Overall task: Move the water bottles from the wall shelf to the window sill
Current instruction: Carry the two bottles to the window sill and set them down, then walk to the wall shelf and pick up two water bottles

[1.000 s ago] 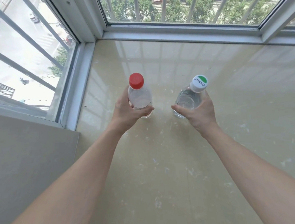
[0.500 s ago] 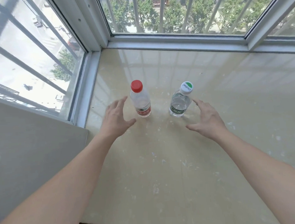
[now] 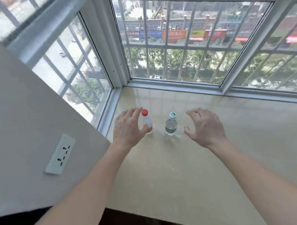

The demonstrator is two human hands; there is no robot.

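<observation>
The beige window sill (image 3: 189, 161) carries both bottles upright near its left edge — red-capped bottle (image 3: 146, 121) and green-capped bottle (image 3: 171, 124). Left hand (image 3: 128, 128) and right hand (image 3: 205, 127) are spread, grasping nothing — best drawn back straight, without brushing them.

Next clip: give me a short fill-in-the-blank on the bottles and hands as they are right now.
1. Both bottles stand upright on the ____.
2. The bottle nearer the left hand has a ____ cap.
3. The right hand is open and holds ____.
4. The wall at left carries a white ____.

Missing words: window sill; red; nothing; socket
</observation>
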